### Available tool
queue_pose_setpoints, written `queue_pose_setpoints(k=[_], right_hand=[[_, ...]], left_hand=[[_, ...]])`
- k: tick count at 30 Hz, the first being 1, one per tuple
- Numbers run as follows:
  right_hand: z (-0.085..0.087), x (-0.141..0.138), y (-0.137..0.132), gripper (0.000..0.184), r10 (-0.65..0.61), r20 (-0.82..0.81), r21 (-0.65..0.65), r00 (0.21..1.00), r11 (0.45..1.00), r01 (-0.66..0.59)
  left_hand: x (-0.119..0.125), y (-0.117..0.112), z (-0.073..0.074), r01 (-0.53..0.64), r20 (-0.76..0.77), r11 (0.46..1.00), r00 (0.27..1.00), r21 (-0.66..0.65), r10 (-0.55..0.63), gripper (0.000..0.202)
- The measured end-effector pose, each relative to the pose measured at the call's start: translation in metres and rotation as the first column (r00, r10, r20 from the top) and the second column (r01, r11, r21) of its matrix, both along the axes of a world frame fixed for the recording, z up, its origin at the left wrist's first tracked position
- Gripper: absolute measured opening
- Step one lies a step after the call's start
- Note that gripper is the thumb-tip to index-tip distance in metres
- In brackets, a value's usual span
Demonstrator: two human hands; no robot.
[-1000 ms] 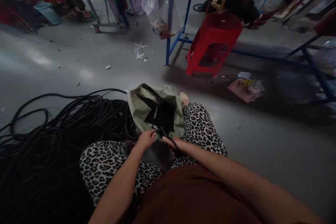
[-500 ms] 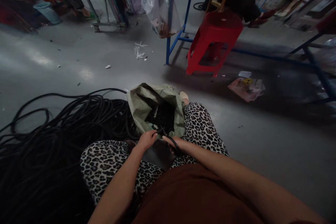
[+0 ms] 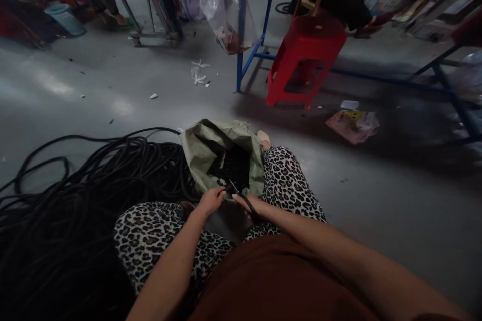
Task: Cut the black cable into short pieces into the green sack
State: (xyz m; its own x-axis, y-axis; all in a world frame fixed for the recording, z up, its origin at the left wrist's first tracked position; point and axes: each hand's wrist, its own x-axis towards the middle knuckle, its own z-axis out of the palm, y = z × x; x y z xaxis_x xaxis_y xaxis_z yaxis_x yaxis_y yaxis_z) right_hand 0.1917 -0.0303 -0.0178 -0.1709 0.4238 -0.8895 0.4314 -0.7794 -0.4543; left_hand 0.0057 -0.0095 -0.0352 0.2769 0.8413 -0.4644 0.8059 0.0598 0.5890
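Observation:
Between my knees stands an open green woven sack (image 3: 198,155) with dark pieces (image 3: 235,163) inside. My left hand (image 3: 211,200) is closed on the end of a black cord (image 3: 228,187) over the sack's near rim. In my right hand (image 3: 250,204) is a pair of scissors (image 3: 245,201) with black handles. The blades point up and left, close beside the cord end; whether they touch it I cannot tell. A large tangled heap of black cord (image 3: 94,175) lies on the floor to the left of the sack.
A red plastic stool (image 3: 297,60) stands beyond the sack by a blue table frame (image 3: 241,60). A clear plastic bag (image 3: 229,5) hangs there. Another bag (image 3: 352,125) and scraps (image 3: 198,74) lie on the floor. A person (image 3: 341,2) is behind the stool.
Both hands stay almost in place over the sack, the left still on the cord and the right still on the scissors. The whole view has shifted slightly.

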Motion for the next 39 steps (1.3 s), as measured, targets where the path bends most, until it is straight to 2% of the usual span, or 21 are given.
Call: queue_pose_setpoints(k=[5, 14, 22, 26, 33, 39], right_hand=[[0.0, 0.0, 0.0, 0.054, 0.107, 0.056, 0.102, 0.993, 0.988, -0.112], [0.003, 0.001, 0.001, 0.047, 0.205, 0.146, 0.126, 0.968, 0.966, -0.224], [0.006, 0.002, 0.0, 0.044, 0.163, 0.132, 0.072, 0.978, 0.982, -0.174], [0.002, 0.003, -0.001, 0.048, 0.128, 0.084, 0.058, 0.988, 0.989, -0.133], [0.006, 0.001, 0.001, 0.05, 0.081, 0.081, 0.005, 0.993, 0.997, -0.081], [-0.002, 0.0, -0.001, 0.05, 0.096, 0.022, -0.018, 0.995, 0.995, -0.096]], left_hand=[[0.001, 0.001, 0.002, 0.011, -0.001, 1.0, 1.0, -0.009, -0.011, 0.033], [-0.002, 0.001, -0.002, 0.032, -0.038, 0.999, 0.999, -0.033, -0.033, 0.034], [-0.005, 0.001, -0.003, 0.06, -0.113, 0.997, 0.991, -0.041, -0.065, 0.032], [-0.006, 0.001, -0.002, 0.028, -0.102, 0.999, 0.994, -0.034, -0.031, 0.033], [-0.007, 0.004, -0.004, -0.051, -0.102, 0.998, 0.993, 0.035, 0.054, 0.036], [-0.006, 0.005, -0.003, -0.047, -0.075, 0.996, 0.996, 0.074, 0.053, 0.036]])
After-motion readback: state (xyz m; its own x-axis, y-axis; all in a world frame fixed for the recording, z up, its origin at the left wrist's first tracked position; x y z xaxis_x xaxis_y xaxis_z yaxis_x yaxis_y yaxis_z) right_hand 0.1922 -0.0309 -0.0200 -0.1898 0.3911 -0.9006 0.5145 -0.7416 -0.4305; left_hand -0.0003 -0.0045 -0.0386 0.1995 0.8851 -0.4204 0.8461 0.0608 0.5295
